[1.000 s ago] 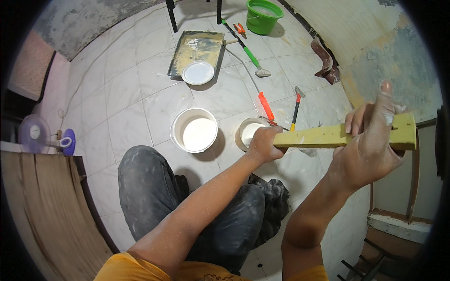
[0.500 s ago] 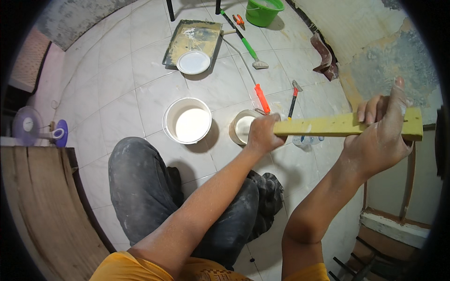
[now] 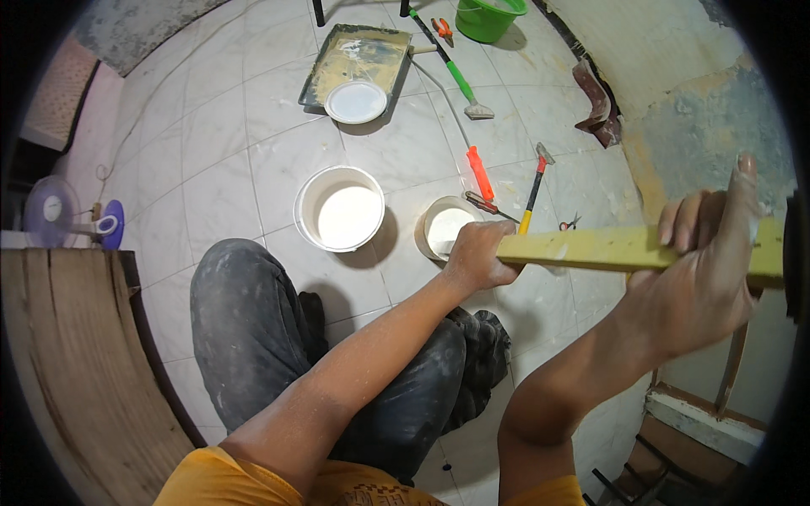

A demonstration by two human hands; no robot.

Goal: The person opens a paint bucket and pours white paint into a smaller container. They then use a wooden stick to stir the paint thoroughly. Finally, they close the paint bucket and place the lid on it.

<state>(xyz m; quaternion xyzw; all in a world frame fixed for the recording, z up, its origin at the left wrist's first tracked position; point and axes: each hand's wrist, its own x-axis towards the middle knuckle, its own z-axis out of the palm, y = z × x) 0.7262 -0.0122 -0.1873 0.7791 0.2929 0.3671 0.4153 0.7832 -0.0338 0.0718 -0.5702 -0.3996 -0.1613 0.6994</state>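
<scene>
A long yellow bar (image 3: pixel 591 248), which looks like a painted wooden batten, stretches across the right side in front of me. My left hand (image 3: pixel 479 257) is closed on its left end. Further along, my right hand (image 3: pixel 696 270) grips the bar near its right end, thumb pointing up. Whitish dust covers the fingers. Just beyond my left hand stands a small tub (image 3: pixel 440 226) of white paste or paint, partly hidden by that hand. A larger white bucket (image 3: pixel 310 202) with white contents sits left of it.
A dirty tray (image 3: pixel 396 55) with a white lid (image 3: pixel 356 102) lies ahead. Nearby are a green-handled scraper (image 3: pixel 460 82), orange pliers (image 3: pixel 442 32), a red-handled tool (image 3: pixel 479 173), a yellow-black scraper (image 3: pixel 533 190) and a green bucket (image 3: pixel 485 24). A wooden bench (image 3: pixel 76 363) stands left, a peeling wall (image 3: pixel 700 126) right.
The bar and my right hand have shifted slightly right and down, its far end now at the view's dark rim. Small scissors now show behind the bar. Both hands keep their grip.
</scene>
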